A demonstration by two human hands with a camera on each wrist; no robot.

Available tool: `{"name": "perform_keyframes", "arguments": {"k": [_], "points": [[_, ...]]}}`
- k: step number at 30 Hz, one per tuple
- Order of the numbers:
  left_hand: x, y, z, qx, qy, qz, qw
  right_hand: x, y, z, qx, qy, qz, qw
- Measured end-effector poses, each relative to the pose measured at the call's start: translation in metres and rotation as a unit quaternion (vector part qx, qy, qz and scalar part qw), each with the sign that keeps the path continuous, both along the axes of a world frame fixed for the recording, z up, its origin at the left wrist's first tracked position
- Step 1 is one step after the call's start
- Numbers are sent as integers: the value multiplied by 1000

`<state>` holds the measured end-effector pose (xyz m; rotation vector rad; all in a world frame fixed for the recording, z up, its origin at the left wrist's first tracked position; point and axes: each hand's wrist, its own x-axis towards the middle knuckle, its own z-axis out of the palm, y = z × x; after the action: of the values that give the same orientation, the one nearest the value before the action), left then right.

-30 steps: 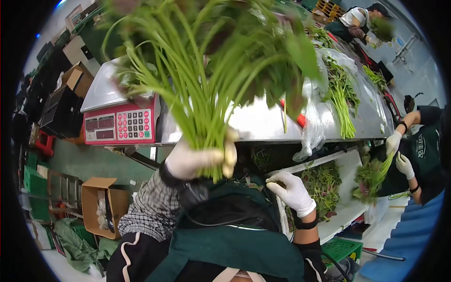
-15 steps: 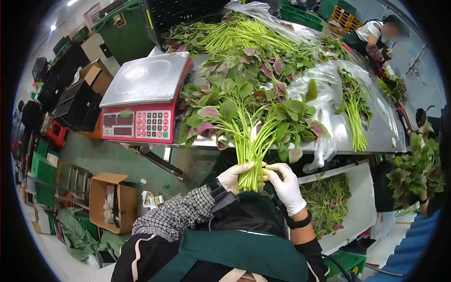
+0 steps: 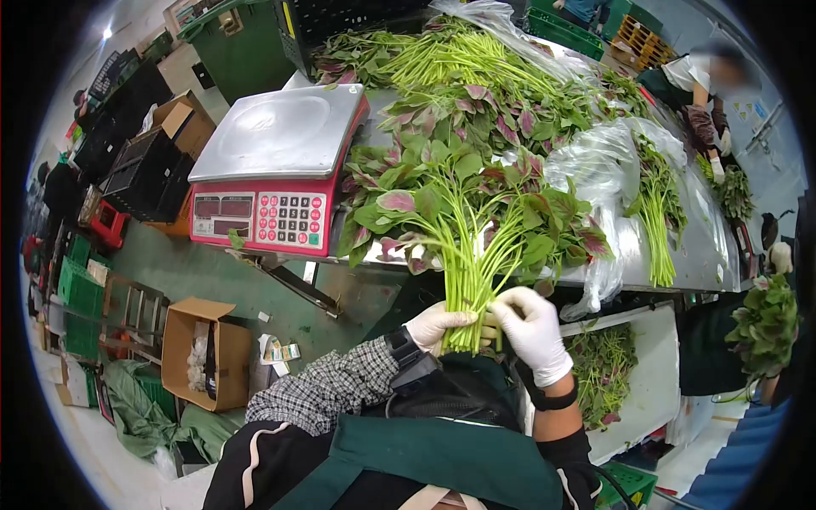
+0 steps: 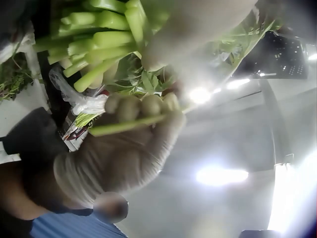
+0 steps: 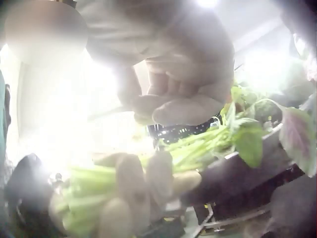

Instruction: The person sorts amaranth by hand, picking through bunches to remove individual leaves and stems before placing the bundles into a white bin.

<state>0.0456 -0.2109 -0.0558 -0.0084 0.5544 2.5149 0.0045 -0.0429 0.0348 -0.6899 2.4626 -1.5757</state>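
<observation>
My gloved left hand [image 3: 439, 328] grips a thick bunch of green stems [image 3: 469, 293] near the cut ends, its thumb across the front. The leafy tops [image 3: 425, 191], green with purple patches, fan out over the table's front edge. Just right of the stem ends, my gloved right hand [image 3: 535, 336] has curled fingers. In the left wrist view that hand [image 4: 131, 146] pinches one separate stem [image 4: 126, 125] beside the bunch [image 4: 101, 37]. Blurred left fingers [image 5: 143, 186] wrap the stems in the right wrist view, below the right hand [image 5: 173, 74].
A red scale [image 3: 259, 217] stands left of the bunch. Behind lies a heap of greens [image 3: 476, 68]; clear plastic [image 3: 599, 170] and another bunch [image 3: 654, 229] lie to the right. Below the table is a white bin [image 3: 654, 365] holding greens. Other people work at the right.
The left hand has lowered the bunch from high before the camera to the table edge. My right hand, apart at first, has come to the stem ends and now pinches a single stem.
</observation>
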Motion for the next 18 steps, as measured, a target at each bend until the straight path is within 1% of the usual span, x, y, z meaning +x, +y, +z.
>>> {"name": "perform_keyframes", "arguments": {"k": [1, 2, 6, 7, 8, 9, 10, 11, 12, 13, 14, 16, 17, 18], "points": [[0, 0, 3, 0, -13, -2, 1000, 1, -3, 12, -61, -85, -8, 994], [1, 1, 2, -8, -20, 2, 1000, 1, -6, 24, -122, -167, -17, 978], [0, 4, 0, -31, -28, 17, 999, 1, -21, 23, -154, -117, -40, 980], [-1, 6, -3, -31, -26, 23, 999, 6, -23, 23, -157, -131, -44, 978], [0, 7, -7, -31, -26, 30, 999, 9, -27, 20, -153, -115, -56, 980], [0, 8, -8, -72, -4, 41, 997, 10, -30, 15, -104, -64, -47, 991], [1, 6, -7, -31, -11, 43, 999, 11, -33, 12, -55, -11, -40, 998], [2, 5, -3, 10, -17, 42, 999, 12, -36, 12, -4, 12, -47, 999], [3, 5, 4, 51, -21, 40, 998, 11, -37, 4, 14, 34, -66, 997], [4, 4, 17, 62, -30, 43, 997, 11, -37, 1, 34, 37, -79, 996], [5, 3, 16, 67, -9, 43, 997, 13, -37, 0, 55, 39, -90, 994], [10, 2, 9, 78, 26, 46, 996, 17, -36, -3, 47, 60, -56, 996], [11, 1, 3, 46, 29, 46, 997, 18, -36, -4, 43, 69, -40, 996], [10, 0, -3, 20, 55, 27, 998, 17, -35, -3, 12, 16, -23, 1000]]}}
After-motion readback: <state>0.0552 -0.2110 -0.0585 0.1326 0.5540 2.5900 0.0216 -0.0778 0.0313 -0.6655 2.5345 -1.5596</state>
